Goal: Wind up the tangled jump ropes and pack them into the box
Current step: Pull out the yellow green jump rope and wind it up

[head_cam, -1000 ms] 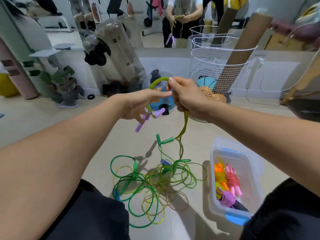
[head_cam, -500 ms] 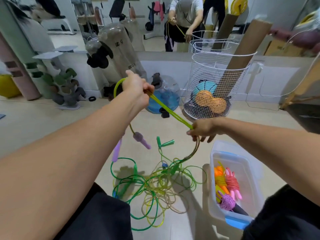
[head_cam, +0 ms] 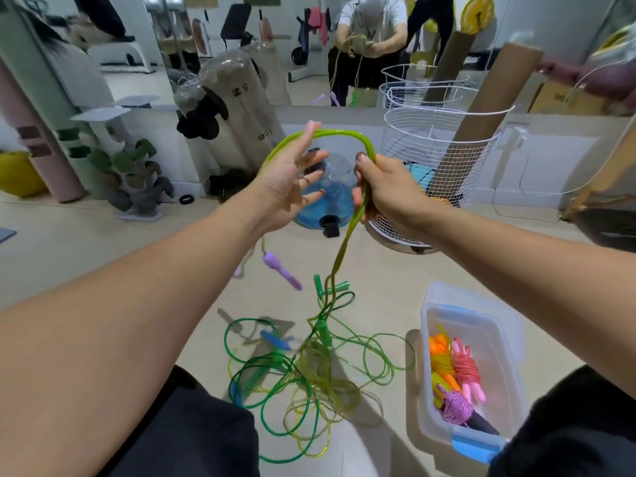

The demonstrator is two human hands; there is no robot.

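- Both hands have come back together since half a second ago: the right hand (head_cam: 385, 187), then low beside the box, is now raised level with the left hand (head_cam: 289, 180), and a fresh loop of yellow-green rope (head_cam: 330, 134) arches between them where a straight stretch ran before.
- White wire baskets (head_cam: 444, 149) holding cardboard tubes stand behind the hands, next to a clear water jug (head_cam: 241, 111) and a mirror showing the person.
- On the floor between the knees lies the tangle of ropes (head_cam: 309, 376), dark green and pale yellow coils overlapping, with green and blue handles caught in it.
- To the right of the tangle sits the clear box (head_cam: 506, 370), already holding wound orange, pink and purple bundles.
- The left hand is spread, fingers straight, the loop draped over its fingertips; the right hand is curled tight around the rope, which runs down from it into the tangle.
- A purple handle (head_cam: 280, 270) dangles below the left wrist.
- Judged step: winding this rope into a hank, with most of its length not yet wound.
- Next move likely calls for drawing more slack without dragging up the green rope, which looks knotted into it.
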